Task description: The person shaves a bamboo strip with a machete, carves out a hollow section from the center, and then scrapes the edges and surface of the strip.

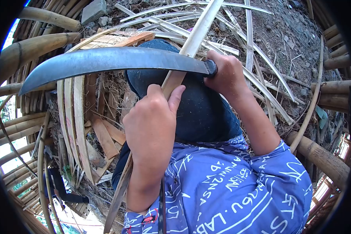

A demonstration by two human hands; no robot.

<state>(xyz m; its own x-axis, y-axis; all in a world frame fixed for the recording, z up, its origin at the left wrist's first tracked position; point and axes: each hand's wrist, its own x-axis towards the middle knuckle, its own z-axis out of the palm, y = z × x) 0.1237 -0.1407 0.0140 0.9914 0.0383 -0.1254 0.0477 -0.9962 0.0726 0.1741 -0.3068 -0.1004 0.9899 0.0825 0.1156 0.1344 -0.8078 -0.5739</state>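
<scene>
A large machete (117, 59) with a broad, curved grey blade stretches across the view, its tip far to the left. My right hand (228, 74) is closed around its handle. The blade lies across a pale split bamboo strip (201, 29), over my dark-clothed leg (199, 105). My left hand (152, 121) grips that strip just below the blade, thumb pointing up along it. Below my left wrist, the strip's lower end (119, 199) shows beside my forearm. What the left palm covers is hidden.
Several pale bamboo strips (249, 35) lie on the ground ahead, with more strips (78, 121) at left. Wood pieces (105, 136) and thin shavings are scattered nearby. Thick bamboo poles (39, 48) stand at left, another pole (319, 156) at right. A grey block (93, 11) sits at upper left.
</scene>
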